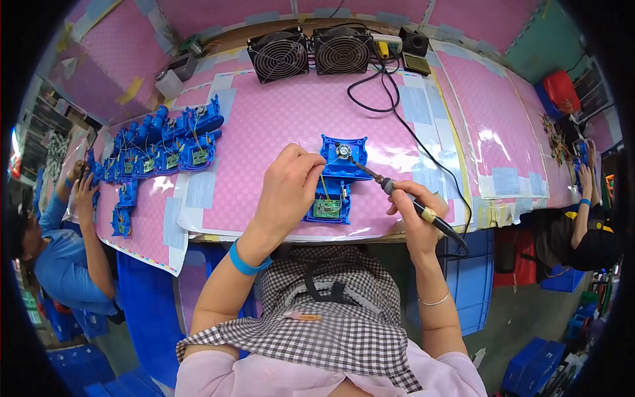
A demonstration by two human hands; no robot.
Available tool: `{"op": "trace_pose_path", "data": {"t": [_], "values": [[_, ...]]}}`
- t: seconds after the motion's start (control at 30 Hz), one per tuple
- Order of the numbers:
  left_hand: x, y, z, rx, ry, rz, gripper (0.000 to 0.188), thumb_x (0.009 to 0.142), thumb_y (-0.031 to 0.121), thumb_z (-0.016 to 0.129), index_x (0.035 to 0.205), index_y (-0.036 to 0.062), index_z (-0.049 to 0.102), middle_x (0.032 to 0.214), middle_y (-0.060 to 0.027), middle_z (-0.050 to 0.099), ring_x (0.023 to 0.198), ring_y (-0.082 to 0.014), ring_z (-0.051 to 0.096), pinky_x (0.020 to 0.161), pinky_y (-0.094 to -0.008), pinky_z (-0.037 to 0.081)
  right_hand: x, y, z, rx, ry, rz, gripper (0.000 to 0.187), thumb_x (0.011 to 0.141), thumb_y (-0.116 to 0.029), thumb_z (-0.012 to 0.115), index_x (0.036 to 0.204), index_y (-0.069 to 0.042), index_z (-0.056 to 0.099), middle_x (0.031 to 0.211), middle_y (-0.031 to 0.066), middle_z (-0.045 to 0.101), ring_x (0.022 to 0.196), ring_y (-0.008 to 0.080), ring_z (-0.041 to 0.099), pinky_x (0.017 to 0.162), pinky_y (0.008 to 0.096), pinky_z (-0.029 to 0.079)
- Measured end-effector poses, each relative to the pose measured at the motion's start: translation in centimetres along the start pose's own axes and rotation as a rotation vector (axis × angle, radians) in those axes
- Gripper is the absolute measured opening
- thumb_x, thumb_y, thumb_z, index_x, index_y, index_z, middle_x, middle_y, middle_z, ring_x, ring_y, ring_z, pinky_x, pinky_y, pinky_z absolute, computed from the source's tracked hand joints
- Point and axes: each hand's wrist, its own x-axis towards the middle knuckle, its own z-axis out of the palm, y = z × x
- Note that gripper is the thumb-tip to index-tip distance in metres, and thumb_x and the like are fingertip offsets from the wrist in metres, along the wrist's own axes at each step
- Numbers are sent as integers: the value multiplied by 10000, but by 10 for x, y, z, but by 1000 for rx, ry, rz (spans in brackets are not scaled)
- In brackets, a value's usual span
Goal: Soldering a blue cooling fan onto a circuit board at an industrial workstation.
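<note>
In front of me on the pink bench lies a blue plastic housing half [358, 145] with a small round silver speaker [343, 151] in it. Just below, toward me, sits a second blue housing part with a green circuit board [327, 208] and thin wires. My right hand [422, 215] grips a soldering iron [388, 186] like a pen, its tip at the speaker's lower right edge. My left hand [286, 182] is closed in a pinch at the speaker's left, and a thin yellow wire [323, 182] runs up from the board to its fingertips.
Two black fans [278, 56] stand at the back beside a soldering iron stand [415, 53]. The iron's black cable [430, 152] loops across the right side. Several blue housings with boards [172, 159] lie in rows at left. Co-workers sit on both sides.
</note>
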Motion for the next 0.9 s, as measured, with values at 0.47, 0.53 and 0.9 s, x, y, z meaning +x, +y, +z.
{"op": "trace_pose_path", "data": {"t": [0.47, 0.53, 0.9], "values": [[2, -11, 5, 39, -43, -19, 79, 799, -1, 646, 869, -8, 680, 751, -105, 565, 632, -202, 553, 560, -307, 424, 5, 7, 15, 32, -29, 49, 205, 882, -27, 601, 1058, 72, 637, 827, 109, 667, 650, 132, 633, 601, 225, 514], [3, -10, 5, 35, -42, -21, 78, 799, 0, 646, 869, -9, 679, 751, -105, 565, 631, -203, 553, 560, -307, 424, 6, 6, 14, 20, -36, 43, 204, 881, -26, 604, 1057, 71, 638, 827, 107, 667, 651, 131, 633, 599, 223, 513], [5, -8, 10, 21, -38, -10, 80, 796, -9, 639, 868, -18, 672, 765, -114, 571, 659, -227, 569, 584, -318, 440, 6, 5, 13, -36, -41, 27, 205, 861, -21, 635, 1050, 57, 641, 822, 90, 662, 653, 119, 630, 592, 217, 510]]}}
